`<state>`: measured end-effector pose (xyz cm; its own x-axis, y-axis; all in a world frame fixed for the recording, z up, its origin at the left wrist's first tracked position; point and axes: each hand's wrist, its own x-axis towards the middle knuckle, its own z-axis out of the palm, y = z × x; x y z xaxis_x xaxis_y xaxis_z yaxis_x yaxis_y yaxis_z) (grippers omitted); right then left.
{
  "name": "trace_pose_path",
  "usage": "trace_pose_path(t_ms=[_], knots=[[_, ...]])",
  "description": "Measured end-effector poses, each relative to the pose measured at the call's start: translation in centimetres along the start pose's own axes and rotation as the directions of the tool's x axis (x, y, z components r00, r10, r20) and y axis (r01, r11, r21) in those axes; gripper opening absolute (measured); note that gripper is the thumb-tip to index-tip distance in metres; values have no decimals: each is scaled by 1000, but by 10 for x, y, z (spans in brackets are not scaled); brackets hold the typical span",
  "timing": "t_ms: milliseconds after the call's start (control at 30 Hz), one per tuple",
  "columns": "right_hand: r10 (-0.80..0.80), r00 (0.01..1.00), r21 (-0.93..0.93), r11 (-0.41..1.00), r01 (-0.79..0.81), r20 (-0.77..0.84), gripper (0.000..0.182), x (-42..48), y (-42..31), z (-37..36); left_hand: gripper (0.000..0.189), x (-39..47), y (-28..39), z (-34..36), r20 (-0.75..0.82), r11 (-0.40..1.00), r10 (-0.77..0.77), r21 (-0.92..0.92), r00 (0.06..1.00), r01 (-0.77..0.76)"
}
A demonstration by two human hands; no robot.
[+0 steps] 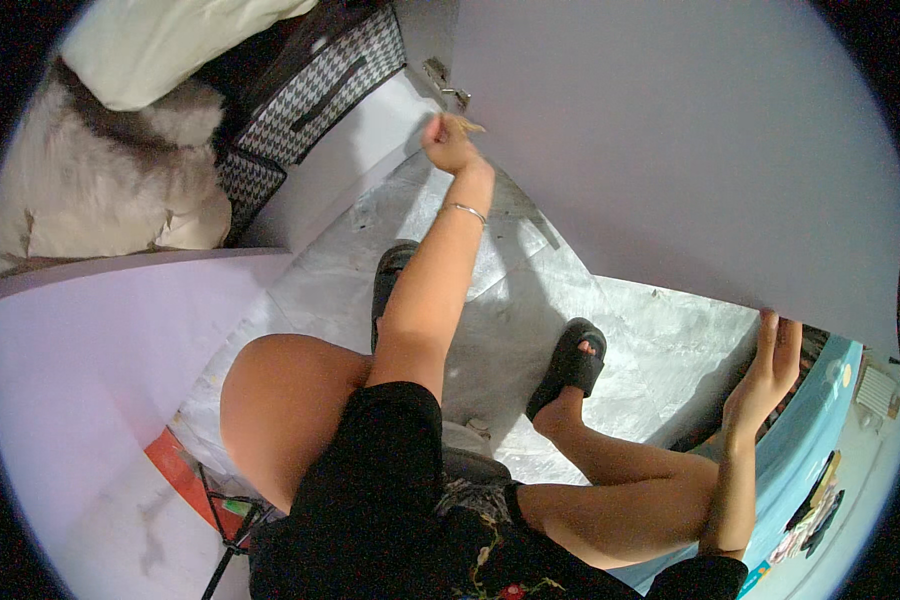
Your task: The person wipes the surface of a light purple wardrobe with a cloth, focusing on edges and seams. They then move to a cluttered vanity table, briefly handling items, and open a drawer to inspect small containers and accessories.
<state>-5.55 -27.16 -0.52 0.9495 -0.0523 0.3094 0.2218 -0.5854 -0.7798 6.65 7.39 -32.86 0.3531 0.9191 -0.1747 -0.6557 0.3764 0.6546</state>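
In front of me a large pale grey door panel (pixel 675 150) stands swung out, with a metal hinge (pixel 448 84) at its upper left side. My left hand (pixel 452 142) is curled just below that hinge, closed around a small yellowish thing (pixel 466 124). Motion blur hides what this thing is. At the panel's lower right edge is my right hand (pixel 766 375). Its straight fingers lie against the edge, and its thumb is hidden.
Left of the hinge, a cabinet holds a houndstooth storage box (pixel 330 90) and cream bedding (pixel 120 187). Black tripod legs (pixel 232 529) stand at lower left. A blue-covered bed (pixel 784 480) lies at right. My slippered feet are on the grey tiled floor (pixel 487 322).
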Motion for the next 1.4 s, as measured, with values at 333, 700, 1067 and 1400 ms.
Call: trace_pose_path(t_ms=[333, 700, 1067, 1400], knots=[[-7, 1000, 17, 1000, 7, 6, 34, -1, -3, 3, 11, 111, 70, 54, 382, 581, 338, 634, 860, -510], [-34, 999, 28, 999, 34, -15, 44, -3, 2, 5, 16, 48, 82, 41, 577, 437, 284, 633, 766, -639], [-49, 998, -56, 997, 46, -37, 38, 3, 5, 8, 22, 8, 59, 11, 216, 758, 235, 570, 948, -318], [-46, 997, 3, 999, 47, -66, 42, 4, 9, 8, 22, 52, 71, 46, 349, 774, 307, 449, 885, -446]])
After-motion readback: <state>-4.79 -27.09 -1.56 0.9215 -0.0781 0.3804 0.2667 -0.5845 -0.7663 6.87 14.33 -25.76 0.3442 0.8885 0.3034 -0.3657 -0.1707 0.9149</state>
